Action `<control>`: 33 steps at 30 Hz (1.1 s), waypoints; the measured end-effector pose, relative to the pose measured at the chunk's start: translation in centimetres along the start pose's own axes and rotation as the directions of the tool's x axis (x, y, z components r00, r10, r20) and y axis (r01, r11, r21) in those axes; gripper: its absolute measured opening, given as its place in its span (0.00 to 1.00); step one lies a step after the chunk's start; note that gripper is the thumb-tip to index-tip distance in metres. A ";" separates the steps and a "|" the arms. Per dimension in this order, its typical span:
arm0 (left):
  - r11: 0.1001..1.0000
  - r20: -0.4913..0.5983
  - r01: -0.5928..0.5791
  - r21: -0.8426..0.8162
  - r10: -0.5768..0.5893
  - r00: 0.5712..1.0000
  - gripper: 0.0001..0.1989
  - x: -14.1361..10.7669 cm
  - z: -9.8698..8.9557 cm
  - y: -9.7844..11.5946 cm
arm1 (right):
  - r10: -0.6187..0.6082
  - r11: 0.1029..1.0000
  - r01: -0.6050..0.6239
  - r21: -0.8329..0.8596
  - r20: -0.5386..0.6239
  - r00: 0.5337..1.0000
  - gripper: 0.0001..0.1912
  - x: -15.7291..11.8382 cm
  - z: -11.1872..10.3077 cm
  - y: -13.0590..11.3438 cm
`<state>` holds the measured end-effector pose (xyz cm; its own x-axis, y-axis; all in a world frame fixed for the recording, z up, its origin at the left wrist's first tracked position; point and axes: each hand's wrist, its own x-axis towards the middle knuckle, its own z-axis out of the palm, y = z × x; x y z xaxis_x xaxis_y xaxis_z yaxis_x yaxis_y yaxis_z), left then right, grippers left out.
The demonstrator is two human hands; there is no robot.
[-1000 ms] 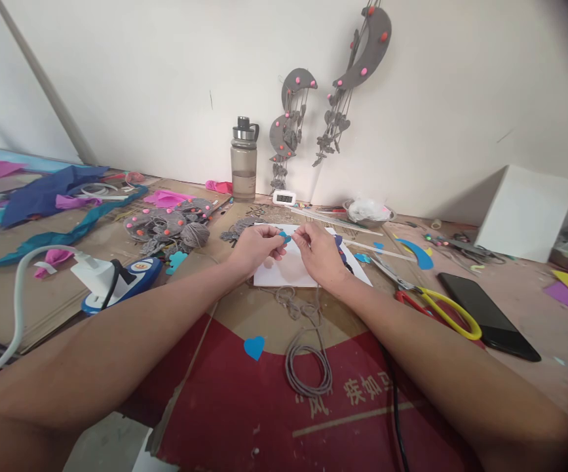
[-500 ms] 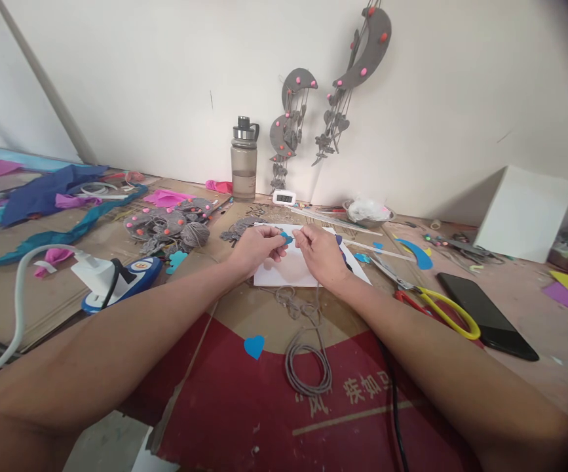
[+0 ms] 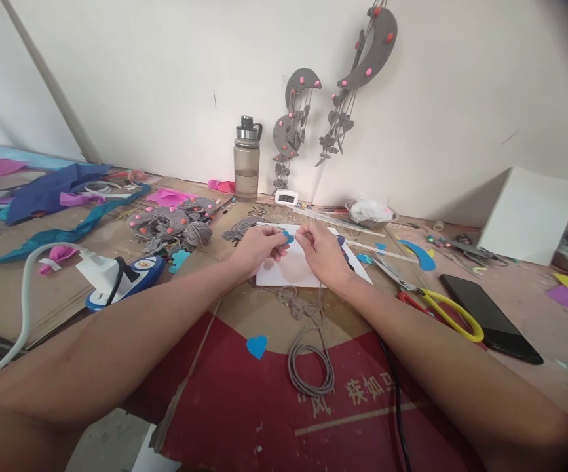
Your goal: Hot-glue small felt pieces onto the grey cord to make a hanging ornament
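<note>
My left hand (image 3: 263, 249) is closed, pinching a small blue cut-out piece (image 3: 288, 237) between thumb and fingertips; its full outline is partly covered. Close beside it, my right hand (image 3: 320, 252) is closed in a pinch at the blue piece's edge. A grey cord (image 3: 321, 305) runs down from beneath the right hand to a loose coil (image 3: 310, 372) on the cardboard; the end at the fingertips is too small to see clearly. Both hands are above a white sheet (image 3: 288, 274). A blue heart (image 3: 257, 347) lies nearer to me, left of the coil.
Yellow-and-red-handled scissors (image 3: 453, 314) and a black phone (image 3: 490, 318) lie at right. To the left are a power strip (image 3: 126, 282) with a white plug and a grey yarn bundle (image 3: 175, 226). A bottle (image 3: 247, 164) and small clock (image 3: 286, 197) stand by the wall.
The right fingertips have come slightly closer to the blue piece, which looks a little turned in the left hand. The whole view has shifted slightly; other things stay in place.
</note>
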<state>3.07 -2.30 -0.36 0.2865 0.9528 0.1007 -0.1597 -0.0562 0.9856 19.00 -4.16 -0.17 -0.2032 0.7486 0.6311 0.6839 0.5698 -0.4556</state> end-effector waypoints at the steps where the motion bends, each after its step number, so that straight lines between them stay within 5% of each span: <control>1: 1.000 0.004 -0.002 0.002 0.002 1.000 0.09 0.0 0.0 0.0 | 0.007 1.000 -0.007 0.001 -0.002 1.000 0.05 0.0 0.0 0.0; 33: 0.999 0.063 -0.048 -0.026 0.049 0.997 0.07 0.1 -0.2 -0.4 | 0.083 0.995 -0.082 0.050 -0.016 0.996 0.11 -0.2 -0.2 -0.6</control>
<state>2.95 -2.14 -0.74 0.3376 0.9280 0.1574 -0.1979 -0.0935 0.9757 18.74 -4.68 0.11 -0.1347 0.7875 0.6015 0.6624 0.5229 -0.5364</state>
